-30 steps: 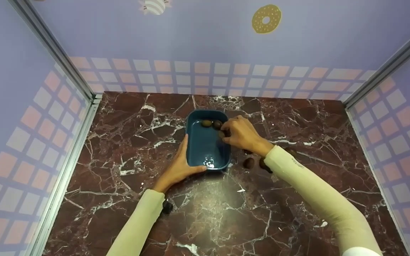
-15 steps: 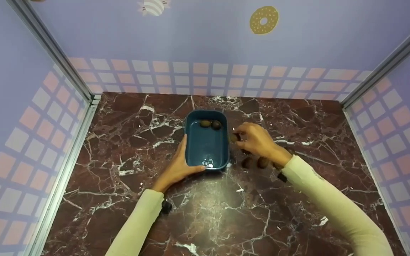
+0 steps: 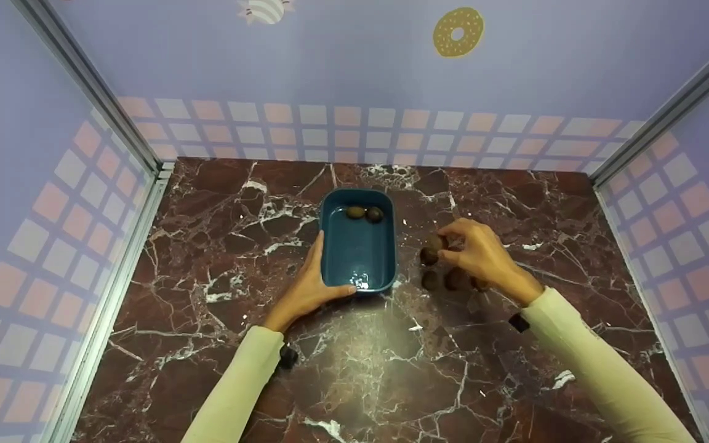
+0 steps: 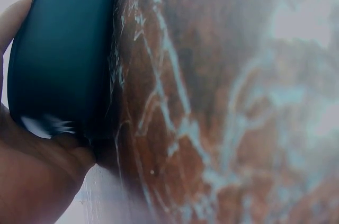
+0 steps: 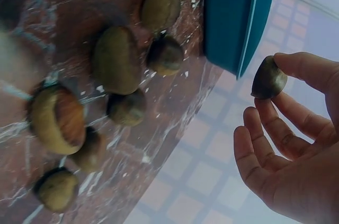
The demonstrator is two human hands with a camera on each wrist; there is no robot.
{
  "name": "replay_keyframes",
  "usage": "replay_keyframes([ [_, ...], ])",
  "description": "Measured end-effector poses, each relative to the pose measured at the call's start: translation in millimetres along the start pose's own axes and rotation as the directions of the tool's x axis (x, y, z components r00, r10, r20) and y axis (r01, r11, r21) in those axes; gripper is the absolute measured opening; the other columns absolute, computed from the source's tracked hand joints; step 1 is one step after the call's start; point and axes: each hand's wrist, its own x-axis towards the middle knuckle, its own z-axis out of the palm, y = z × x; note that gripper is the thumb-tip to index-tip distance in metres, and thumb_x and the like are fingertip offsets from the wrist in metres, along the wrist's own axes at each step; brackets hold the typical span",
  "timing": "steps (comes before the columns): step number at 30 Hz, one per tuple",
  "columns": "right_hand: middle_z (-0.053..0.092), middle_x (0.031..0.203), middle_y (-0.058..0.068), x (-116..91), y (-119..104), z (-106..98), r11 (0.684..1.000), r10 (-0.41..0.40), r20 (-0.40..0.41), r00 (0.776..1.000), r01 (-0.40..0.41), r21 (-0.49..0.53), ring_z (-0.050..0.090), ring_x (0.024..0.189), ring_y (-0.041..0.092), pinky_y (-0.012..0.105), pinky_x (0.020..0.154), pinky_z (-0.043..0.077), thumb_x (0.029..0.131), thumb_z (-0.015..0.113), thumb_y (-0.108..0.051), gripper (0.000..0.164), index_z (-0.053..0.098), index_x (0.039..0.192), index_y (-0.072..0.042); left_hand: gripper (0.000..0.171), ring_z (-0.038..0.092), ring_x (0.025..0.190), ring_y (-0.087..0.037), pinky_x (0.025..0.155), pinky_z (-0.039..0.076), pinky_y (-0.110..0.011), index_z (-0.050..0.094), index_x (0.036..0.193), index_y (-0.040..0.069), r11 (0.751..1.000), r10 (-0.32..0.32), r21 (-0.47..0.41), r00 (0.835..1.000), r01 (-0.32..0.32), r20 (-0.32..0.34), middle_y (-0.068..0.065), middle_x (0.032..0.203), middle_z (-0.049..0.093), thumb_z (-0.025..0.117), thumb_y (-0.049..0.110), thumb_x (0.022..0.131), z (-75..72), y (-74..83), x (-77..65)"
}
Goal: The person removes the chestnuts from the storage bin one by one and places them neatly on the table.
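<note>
A deep teal rectangular dish stands on the table with two chestnuts at its far end. My left hand holds the dish at its near left corner, fingers along the left side and thumb on the near rim. In the left wrist view the thumb presses the end of the dish. To the right of the dish, my right hand pinches one chestnut between thumb and fingertips, raised above the others. Several more chestnuts lie in a loose group beneath that hand, partly hidden by it in the head view.
The table is dark red marble with white veins. A lilac back wall with a checked border closes the far side. Side walls with metal corner rails stand left and right.
My right hand has moved from over the dish's right rim out to the right, above the loose chestnuts, carrying a chestnut. The left hand and dish have stayed put.
</note>
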Motion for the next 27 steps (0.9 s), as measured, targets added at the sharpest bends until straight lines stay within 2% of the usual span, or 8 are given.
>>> replay_keyframes([
  [4,0.071,0.106,0.01,-9.6,7.4,-4.7,0.999,0.031,-0.023,0.999,-0.031,0.018,0.068,0.094,0.031,0.051,0.084,0.054,0.078,0.086,-0.011,0.038,0.073,0.112,-0.003,0.133,0.008,0.154,-0.028,0.119,0.017,-0.058,-0.006,0.164,0.026,1.0,-0.006,0.0,1.0,0.006,0.003,0.003,0.17,-0.004,0.092,0.029,0.074,0.2,1.4,-0.1],
  [11,0.072,0.104,0.012,-26.6,25.9,-7.1,0.999,0.029,-0.064,0.998,-0.027,0.03,0.067,0.088,0.036,0.05,0.077,0.053,0.079,0.085,-0.009,0.035,0.074,0.111,-0.001,0.133,0.009,0.154,-0.027,0.119,0.018,-0.057,-0.004,0.164,0.025,1.0,-0.005,0.004,1.0,0.005,0.004,0.002,0.17,-0.001,0.093,0.033,0.072,0.2,2.7,-0.3],
  [14,0.072,0.104,0.013,-32.7,33.1,-7.3,0.999,0.042,-0.075,0.996,-0.04,0.022,0.067,0.09,0.037,0.051,0.078,0.053,0.078,0.086,-0.009,0.035,0.075,0.111,-0.003,0.134,0.01,0.154,-0.029,0.119,0.018,-0.057,-0.004,0.164,0.025,1.0,0.0,0.004,1.0,0.0,-0.001,0.001,0.17,-0.001,0.093,0.032,0.072,0.2,2.4,-0.3],
  [20,0.072,0.106,0.014,-42.1,43.0,-9.6,0.997,0.072,-0.082,0.994,-0.071,0.014,0.068,0.094,0.034,0.053,0.083,0.052,0.077,0.087,-0.009,0.036,0.075,0.11,-0.002,0.134,0.01,0.154,-0.028,0.119,0.018,-0.056,-0.004,0.164,0.025,1.0,0.0,-0.011,1.0,0.0,-0.005,0.002,0.17,-0.001,0.093,0.029,0.072,0.1,1.4,-0.3],
  [27,0.071,0.102,0.019,-55.2,55.4,-11.8,0.993,0.11,-0.078,0.991,-0.106,0.053,0.069,0.088,0.041,0.053,0.077,0.054,0.078,0.085,-0.003,0.035,0.074,0.111,0.003,0.133,0.007,0.154,-0.029,0.119,0.017,-0.059,-0.006,0.164,0.025,1.0,0.002,-0.018,1.0,-0.002,0.005,0.001,0.17,-0.004,0.092,0.028,0.074,0.1,2.0,-0.6],
])
